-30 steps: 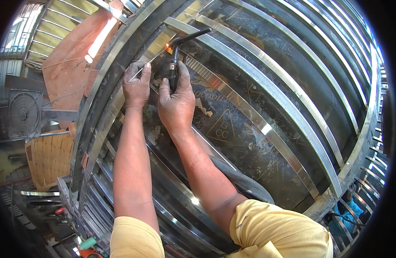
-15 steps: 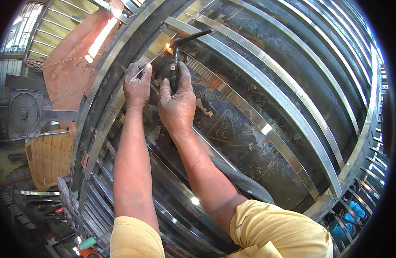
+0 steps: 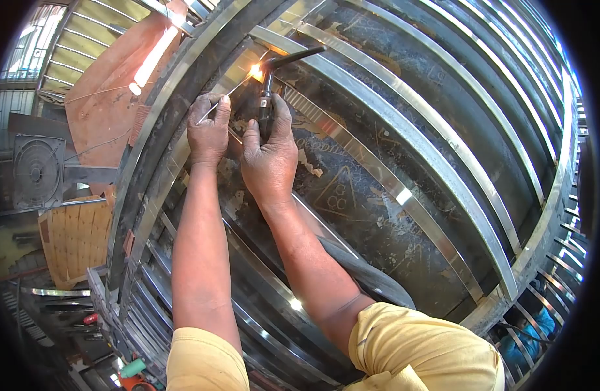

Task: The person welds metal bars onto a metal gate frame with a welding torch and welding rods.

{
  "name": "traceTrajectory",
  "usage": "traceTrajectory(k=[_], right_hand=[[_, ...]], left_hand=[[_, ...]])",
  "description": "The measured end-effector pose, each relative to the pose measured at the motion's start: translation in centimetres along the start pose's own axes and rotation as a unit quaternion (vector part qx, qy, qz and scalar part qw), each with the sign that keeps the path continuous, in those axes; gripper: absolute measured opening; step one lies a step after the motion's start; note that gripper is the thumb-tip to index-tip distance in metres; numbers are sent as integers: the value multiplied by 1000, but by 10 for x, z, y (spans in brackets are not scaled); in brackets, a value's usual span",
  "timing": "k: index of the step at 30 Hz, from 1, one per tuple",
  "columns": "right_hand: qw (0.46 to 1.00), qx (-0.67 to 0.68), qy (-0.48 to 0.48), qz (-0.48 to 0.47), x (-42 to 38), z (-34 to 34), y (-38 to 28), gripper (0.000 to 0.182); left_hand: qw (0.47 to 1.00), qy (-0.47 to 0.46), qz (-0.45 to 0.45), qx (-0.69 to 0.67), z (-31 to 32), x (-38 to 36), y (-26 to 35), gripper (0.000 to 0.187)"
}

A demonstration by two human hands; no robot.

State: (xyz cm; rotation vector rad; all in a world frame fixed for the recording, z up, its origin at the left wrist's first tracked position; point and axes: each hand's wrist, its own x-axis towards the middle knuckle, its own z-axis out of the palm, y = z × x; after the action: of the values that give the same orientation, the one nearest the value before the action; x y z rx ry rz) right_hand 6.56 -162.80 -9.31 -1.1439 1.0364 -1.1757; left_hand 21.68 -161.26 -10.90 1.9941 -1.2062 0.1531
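Far left, a fan [image 3: 37, 171], upright, dark, round grille in a square housing; beside it, a reddish sheet [image 3: 104, 107], and below that a wooden panel [image 3: 78, 238]. Left hand [image 3: 207, 140], one: fingers curled, thumb and forefinger pinching a rod [image 3: 240, 88], which slants up and right to a glow [image 3: 256, 72] at its tip. Rod: thin, light by the look of it, fairly stiff but probably easily bent; best taken well back from the hot end, as now, with a light pinch. Torch [image 3: 265, 103], one, black: its head is just right of the glow, with a dark cap angled up and right; handle lowermost, between thumb and fingers of the right hand [image 3: 270, 159], whose grasp is closed round it. Torch: likely modest in weight, rigid, head presumably hot; the handle is the place to hold, with slight drag possible from any attached line. Grey sleeve [image 3: 365, 274], soft-looking, beside the right forearm. Dark board [image 3: 336, 195], lettered, behind long metal bars [image 3: 391, 179]; these look rigid, smooth and perhaps slick, and hot near the glow. Far right, beyond more bars, blue cloth [image 3: 535, 332], possibly a person's clothing, partly hidden.
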Motion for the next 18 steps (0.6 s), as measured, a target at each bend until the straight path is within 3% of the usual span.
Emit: traceTrajectory(k=[12, 15, 18], right_hand=[[1000, -1, -14, -2, -1, -7, -10, 55], [999, 8, -33, 41, 0, -4, -8, 55], [999, 7, -24, 32, 0, -3, -5, 55]], left_hand=[[1000, -10, -11, 1, -3, 1, 2, 16], [996, -19, -90, -21, -3, -1, 6, 16], [995, -30, -91, -43, -4, -1, 6, 16]])
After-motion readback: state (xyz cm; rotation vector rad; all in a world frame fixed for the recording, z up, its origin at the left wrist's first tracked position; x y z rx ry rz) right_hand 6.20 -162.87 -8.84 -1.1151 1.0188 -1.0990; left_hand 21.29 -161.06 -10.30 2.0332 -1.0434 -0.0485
